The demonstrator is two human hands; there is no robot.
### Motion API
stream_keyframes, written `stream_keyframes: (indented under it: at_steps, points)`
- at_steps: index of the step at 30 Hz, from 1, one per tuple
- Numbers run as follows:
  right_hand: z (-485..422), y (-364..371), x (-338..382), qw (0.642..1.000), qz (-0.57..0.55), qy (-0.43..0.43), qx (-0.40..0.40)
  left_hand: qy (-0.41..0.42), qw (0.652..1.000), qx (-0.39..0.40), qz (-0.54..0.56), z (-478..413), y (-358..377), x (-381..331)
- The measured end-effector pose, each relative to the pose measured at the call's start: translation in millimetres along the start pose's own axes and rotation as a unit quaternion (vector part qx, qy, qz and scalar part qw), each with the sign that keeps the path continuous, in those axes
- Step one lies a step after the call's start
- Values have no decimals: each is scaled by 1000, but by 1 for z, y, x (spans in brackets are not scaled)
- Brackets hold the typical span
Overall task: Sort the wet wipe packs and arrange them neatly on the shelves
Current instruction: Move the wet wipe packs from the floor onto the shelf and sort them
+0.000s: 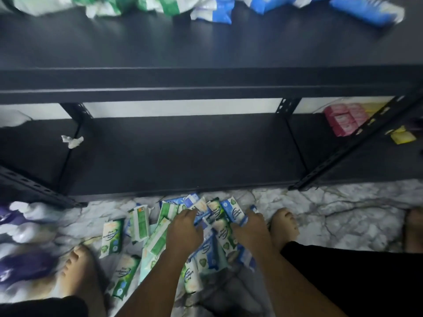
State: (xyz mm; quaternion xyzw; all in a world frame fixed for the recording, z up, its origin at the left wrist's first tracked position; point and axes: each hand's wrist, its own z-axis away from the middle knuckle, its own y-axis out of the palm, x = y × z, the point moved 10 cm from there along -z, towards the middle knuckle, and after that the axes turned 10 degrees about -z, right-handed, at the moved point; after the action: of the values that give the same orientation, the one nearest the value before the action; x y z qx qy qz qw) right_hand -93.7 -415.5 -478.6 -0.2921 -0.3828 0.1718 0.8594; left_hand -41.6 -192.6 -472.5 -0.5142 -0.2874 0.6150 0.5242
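Note:
A heap of green and blue wet wipe packs point(158, 239) lies on the marble floor in front of the black shelf unit. My left hand point(184, 229) reaches into the heap and pinches a blue-and-white pack point(198, 203) at its far edge. My right hand point(250, 227) grips a blue pack point(234, 210) on the heap's right side. Green packs point(109, 239) are scattered to the left. On the upper shelf point(206, 49), green packs point(160, 4) lie at the back left and blue packs point(366, 10) at the back right.
The lower shelf point(183, 152) holds a crumpled white wipe point(72, 141) at left and pink packs point(345, 120) with a yellow pack point(402, 136) at right. Purple and white packs point(25, 239) lie on the floor at left. My bare feet point(283, 227) flank the heap.

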Motion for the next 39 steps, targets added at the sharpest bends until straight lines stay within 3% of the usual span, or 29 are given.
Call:
stream_keyframes:
  at_steps: [6,10,16,20,25,29,33,39]
  points:
    - [31,-73,83,989,-82,-92,-77,87,990,-86,66,15,-88,-51]
    - [65,-155,139,964,-102,-171,-176,157,969,-166,92,31,-168,-101]
    - [137,-288,203,869,-138,-332,-341,266,919,-272,105,64,-288,-174]
    - [155,-354,228,817,-138,-394,-397,326,885,-326,69,68,-347,-215]
    - [102,-404,248,871,-81,-330,-355,336,873,-354,8,25,-390,-245]
    - [58,-430,257,889,-3,-271,-370,330,867,-373,-8,-17,-414,-269]
    - [17,-443,267,896,80,-233,-369,330,857,-392,-50,-59,-432,-303]
    - [-24,-448,278,895,136,-199,-375,291,891,-328,-121,-119,-419,-336]
